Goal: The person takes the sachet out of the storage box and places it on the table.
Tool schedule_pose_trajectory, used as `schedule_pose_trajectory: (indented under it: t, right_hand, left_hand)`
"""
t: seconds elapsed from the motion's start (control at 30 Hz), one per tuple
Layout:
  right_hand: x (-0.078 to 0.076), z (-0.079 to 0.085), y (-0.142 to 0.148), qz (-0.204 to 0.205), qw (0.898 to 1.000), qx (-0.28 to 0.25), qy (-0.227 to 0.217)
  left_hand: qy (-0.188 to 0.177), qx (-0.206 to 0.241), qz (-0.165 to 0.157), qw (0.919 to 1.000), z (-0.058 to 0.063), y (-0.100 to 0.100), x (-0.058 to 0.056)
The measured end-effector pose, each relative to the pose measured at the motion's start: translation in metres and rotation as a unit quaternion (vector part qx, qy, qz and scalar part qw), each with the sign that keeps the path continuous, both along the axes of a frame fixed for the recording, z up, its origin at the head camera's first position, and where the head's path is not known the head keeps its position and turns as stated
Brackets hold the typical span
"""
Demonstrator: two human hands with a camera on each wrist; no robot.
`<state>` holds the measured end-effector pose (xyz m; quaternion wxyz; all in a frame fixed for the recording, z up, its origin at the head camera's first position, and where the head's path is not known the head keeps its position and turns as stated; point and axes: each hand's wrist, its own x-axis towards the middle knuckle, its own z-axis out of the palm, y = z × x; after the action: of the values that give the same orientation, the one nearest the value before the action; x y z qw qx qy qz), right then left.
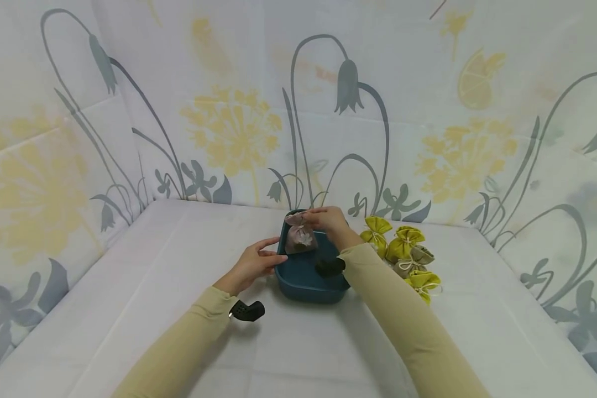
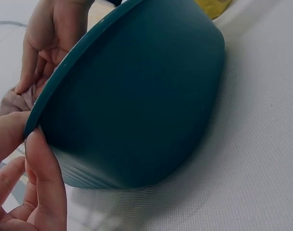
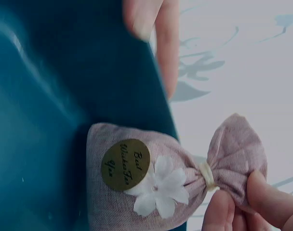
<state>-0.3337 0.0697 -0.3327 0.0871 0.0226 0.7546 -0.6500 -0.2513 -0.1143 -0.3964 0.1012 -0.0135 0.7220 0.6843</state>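
Observation:
My right hand point(image 1: 330, 224) pinches the gathered top of a pink cloth drawstring pouch point(image 3: 137, 207), which bears a white flower and a round gold sticker. The pouch's lower part is inside a blue-green plastic basin point(image 1: 303, 293), against its far-left wall. With thumb and fingers on either side of the rim, my left hand point(image 2: 45, 178) grips the basin's left edge. In the left wrist view the basin's outer wall hides most of the pouch.
Right of the basin lie several yellow-green pouches point(image 1: 377, 229) and a beige pouch point(image 1: 413, 262), partly behind the right sleeve point(image 1: 383, 293). A white cloth covers the table point(image 1: 298, 354). Behind it hangs a flower-patterned curtain point(image 1: 258, 72).

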Motion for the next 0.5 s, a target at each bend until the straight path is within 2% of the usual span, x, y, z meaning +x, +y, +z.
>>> schedule_pose_trajectory:
  t: [0.2, 0.5]
  right_hand:
    - [0.017, 0.008, -0.001, 0.0, 1.0, -0.019, -0.004]
    - [0.046, 0.014, 0.004, 0.02, 0.999, -0.009, 0.034]
  left_hand:
    - [0.004, 0.005, -0.002, 1.0, 0.001, -0.001, 0.001]
    - [0.001, 0.009, -0.009, 0.9999, 0.001, 0.0, 0.0]
